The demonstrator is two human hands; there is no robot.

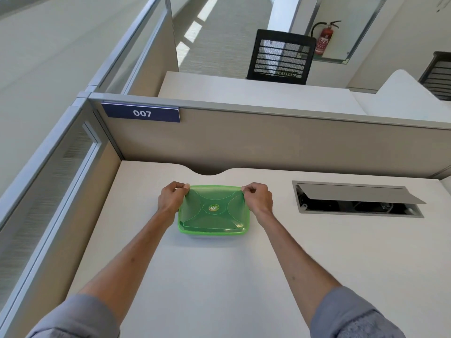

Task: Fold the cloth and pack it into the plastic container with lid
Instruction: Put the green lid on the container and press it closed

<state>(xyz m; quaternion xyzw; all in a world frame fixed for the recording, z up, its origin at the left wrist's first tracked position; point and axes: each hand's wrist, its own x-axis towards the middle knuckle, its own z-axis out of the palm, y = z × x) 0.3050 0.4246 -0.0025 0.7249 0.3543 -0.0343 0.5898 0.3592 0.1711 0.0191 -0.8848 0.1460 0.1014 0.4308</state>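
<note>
Green container [185, 229] sits on the table [219, 276], toward the far edge and just short of the notch cut into it. Lid [213, 208] lies on top — translucent green, round sticker at centre. Left hand [170, 198] pinches the lid's far-left corner between thumb and fingers; right hand [258, 197] pinches the far-right corner the same way. Both forearms stretch out over the table, grey sleeves pushed up. Cloth not visible — lid too cloudy to tell what is inside. Open cable hatch [358, 198] well to the right.
</note>
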